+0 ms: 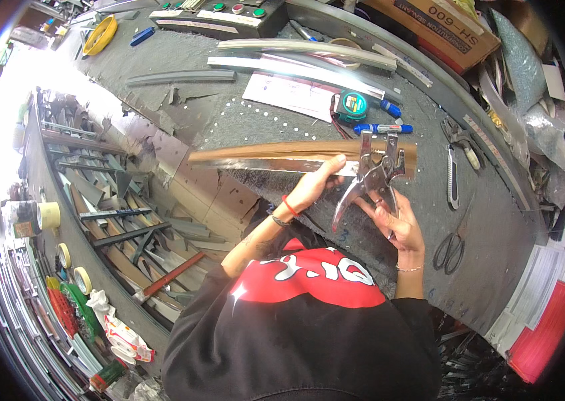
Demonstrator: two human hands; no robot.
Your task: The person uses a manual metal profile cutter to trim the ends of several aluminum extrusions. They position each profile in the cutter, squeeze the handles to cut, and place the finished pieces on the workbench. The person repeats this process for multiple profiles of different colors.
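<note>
My left hand [317, 182] is closed on a long, brown wood-look profile strip [262, 152] with a shiny silvery lower face, its thumb on top near the right end. In my right hand [397, 224] are metal hand punch pliers [374, 175], the fingers round one handle. The pliers' head sits over the strip's right end; whether the jaws bite into it I cannot tell. Just beyond the strip lie a blue marker [383, 129] and a teal tape measure [350, 105].
Several pale strips [306, 48] and a white sheet [282, 93] lie farther back. On the right are pliers [461, 142], a utility knife [453, 177] and black scissors [449, 252]. A recess with offcuts [122, 220] is at left; a cardboard box [439, 30] stands back right.
</note>
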